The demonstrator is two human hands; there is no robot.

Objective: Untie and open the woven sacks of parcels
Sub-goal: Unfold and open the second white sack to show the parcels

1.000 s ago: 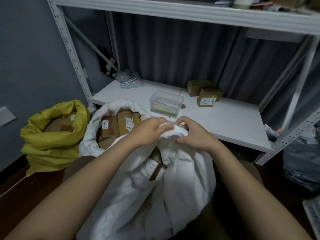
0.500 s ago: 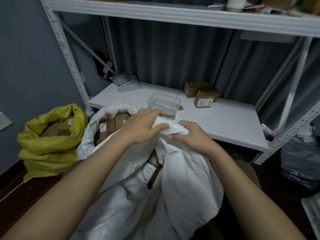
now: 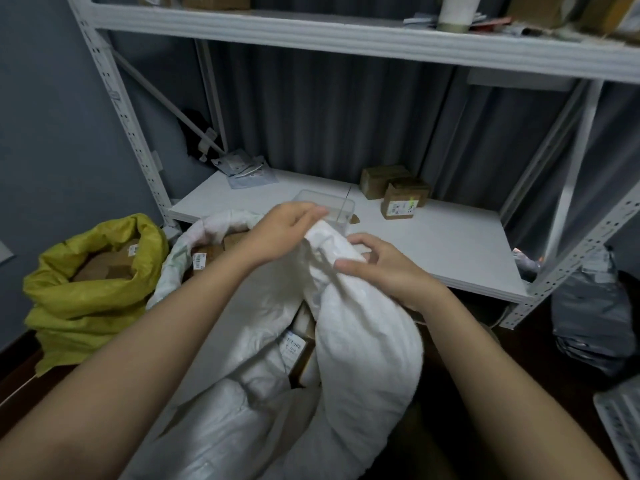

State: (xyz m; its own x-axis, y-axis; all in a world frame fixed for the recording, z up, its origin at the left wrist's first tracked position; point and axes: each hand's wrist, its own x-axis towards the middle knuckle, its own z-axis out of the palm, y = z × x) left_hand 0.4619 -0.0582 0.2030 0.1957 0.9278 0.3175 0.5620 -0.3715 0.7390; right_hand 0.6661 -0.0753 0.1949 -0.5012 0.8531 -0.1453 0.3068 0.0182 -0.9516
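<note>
Our left hand (image 3: 280, 233) grips the bunched neck of the white woven plastic sack (image 3: 363, 341); our right hand (image 3: 377, 268) pinches the fabric just beside it. The sack stands between our arms, before the shelf. It appears soft, slippery and parcel-heavy; we judge the gathered mouth the best hold.

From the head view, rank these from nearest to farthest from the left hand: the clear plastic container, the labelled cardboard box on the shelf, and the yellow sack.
Measured from the left hand:
1. Clear plastic container, just behind the fingertips on the shelf board.
2. Labelled cardboard box, further right on the shelf.
3. Yellow sack, on the floor at far left.
</note>
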